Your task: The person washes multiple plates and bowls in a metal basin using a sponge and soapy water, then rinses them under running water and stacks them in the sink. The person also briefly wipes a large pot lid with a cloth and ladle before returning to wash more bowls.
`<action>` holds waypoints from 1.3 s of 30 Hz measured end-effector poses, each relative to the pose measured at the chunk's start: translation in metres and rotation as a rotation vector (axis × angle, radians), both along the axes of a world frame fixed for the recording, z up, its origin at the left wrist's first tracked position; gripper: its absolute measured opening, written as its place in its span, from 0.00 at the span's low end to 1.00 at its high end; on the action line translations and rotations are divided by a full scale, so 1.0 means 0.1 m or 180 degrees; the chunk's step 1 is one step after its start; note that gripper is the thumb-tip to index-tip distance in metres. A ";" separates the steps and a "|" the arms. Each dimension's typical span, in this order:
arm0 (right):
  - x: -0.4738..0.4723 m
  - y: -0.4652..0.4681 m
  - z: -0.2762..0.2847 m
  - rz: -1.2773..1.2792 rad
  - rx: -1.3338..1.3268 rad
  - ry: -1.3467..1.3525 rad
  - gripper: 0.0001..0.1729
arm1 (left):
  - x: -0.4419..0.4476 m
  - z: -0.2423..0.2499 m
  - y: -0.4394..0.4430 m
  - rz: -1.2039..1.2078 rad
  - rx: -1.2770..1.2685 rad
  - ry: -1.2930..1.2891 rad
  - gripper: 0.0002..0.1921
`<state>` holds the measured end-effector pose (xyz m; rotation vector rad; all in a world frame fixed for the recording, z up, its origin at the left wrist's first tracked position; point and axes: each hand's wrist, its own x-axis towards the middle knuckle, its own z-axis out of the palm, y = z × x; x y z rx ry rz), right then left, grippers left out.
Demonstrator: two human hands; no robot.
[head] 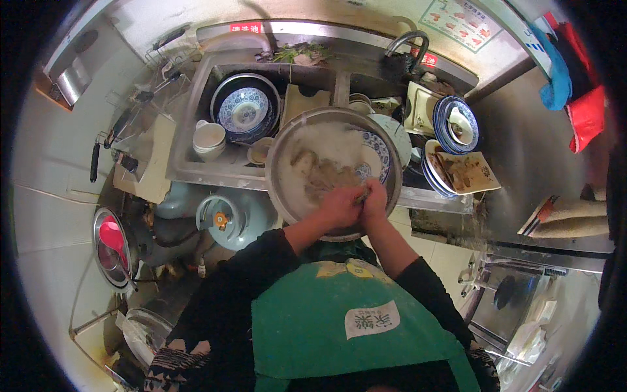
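A wide metal basin (274, 186) of foamy, cloudy water stands in front of me, across the sink's front edge. My left hand (340, 206) and my right hand (375, 200) meet over its near right part, fingers closed around a small greyish item (363, 194); its kind is mostly hidden. Blue-patterned plates (383, 149) lean inside the basin's right side, partly under water. Left of them, a brownish patch (313, 171) shows through the foam, too murky to name.
Left sink bowl: a metal pot (215, 100) with blue-patterned dishes, stacked white cups (209, 139). On the right, stacked blue-rimmed plates (443, 122) and a soiled square plate (470, 171) stand near a curved faucet (416, 36). A gas cylinder (245, 230) sits below left.
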<state>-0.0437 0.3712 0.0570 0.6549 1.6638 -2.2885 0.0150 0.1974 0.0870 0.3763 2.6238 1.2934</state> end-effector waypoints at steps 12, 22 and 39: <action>0.16 -0.02 0.06 -0.0472 -0.0752 -0.0307 0.23 | -0.02 0.07 -0.03 -0.0428 -0.0563 0.0100 0.26; 0.13 -0.01 -0.01 -0.0293 -0.0587 -0.0401 0.24 | -0.08 -0.10 -0.12 -0.0672 -0.0050 0.0443 0.29; 0.23 -0.09 0.05 -0.0628 -0.0918 0.0027 0.27 | 0.00 0.00 -0.21 -0.0687 -0.0534 -0.0078 0.31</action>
